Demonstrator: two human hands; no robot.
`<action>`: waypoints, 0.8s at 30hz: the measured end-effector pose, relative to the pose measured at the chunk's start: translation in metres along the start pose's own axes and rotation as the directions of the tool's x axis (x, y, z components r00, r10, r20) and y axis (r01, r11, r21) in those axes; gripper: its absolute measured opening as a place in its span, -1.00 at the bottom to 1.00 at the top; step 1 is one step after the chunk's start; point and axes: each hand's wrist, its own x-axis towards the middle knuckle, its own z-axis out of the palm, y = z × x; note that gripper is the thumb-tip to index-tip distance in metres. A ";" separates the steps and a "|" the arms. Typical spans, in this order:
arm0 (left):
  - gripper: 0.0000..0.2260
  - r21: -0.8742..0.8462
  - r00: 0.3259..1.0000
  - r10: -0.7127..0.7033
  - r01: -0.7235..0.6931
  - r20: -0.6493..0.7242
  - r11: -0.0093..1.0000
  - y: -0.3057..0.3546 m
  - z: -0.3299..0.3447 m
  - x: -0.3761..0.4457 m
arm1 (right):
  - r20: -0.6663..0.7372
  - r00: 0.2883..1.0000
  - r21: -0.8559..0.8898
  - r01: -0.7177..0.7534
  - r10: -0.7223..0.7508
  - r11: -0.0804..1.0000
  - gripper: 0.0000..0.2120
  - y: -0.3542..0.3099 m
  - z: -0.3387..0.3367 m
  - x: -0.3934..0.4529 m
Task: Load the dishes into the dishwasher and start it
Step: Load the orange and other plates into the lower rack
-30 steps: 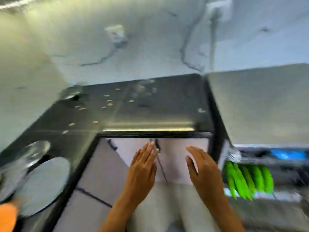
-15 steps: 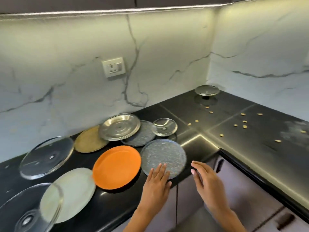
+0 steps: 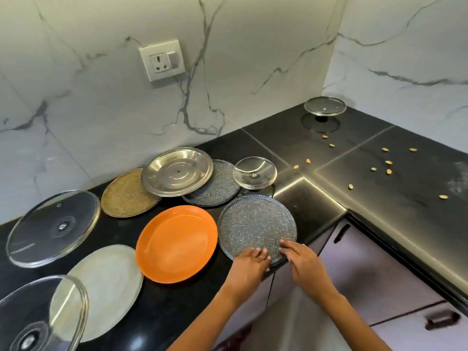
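Whereas half a second ago both hands hovered short of the dishes, they have now come down on the near rim of the speckled grey plate, the dish closest to the corner: the left hand lays near-straight fingers flat on the rim, and the right hand sets loosely bent fingers on the edge beside it, so neither has closed round the plate, which sits flat. That suggests this plate is the first pick and nothing is loaded; the dishwasher is not in view now.

The black tabletop runs in an L under white marble walls with a socket, above pale cabinet doors. Left lie a large glass lid and another overlapping a cream plate; then the orange plate, just beside the grey one. Behind, a steel plate overlaps a woven gold plate and a second speckled plate. A small glass lid, a glass lid in the far corner, and scattered crumbs finish it
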 end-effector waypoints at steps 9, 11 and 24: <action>-0.67 0.047 0.961 0.227 -0.222 -0.160 0.974 0.011 -0.002 -0.033 | -0.036 0.998 -0.041 0.056 -0.057 0.998 -0.70 -0.009 -0.015 -0.048; -0.69 0.035 0.935 0.256 -0.255 -0.246 0.966 0.015 -0.009 -0.040 | -0.091 0.995 -0.025 0.040 -0.043 0.999 -0.76 -0.011 -0.022 -0.056; -0.81 -0.027 0.723 0.448 -0.541 -0.527 0.841 0.114 -0.076 -0.034 | -0.371 0.901 0.027 -0.231 0.224 0.973 -0.80 -0.057 -0.131 -0.167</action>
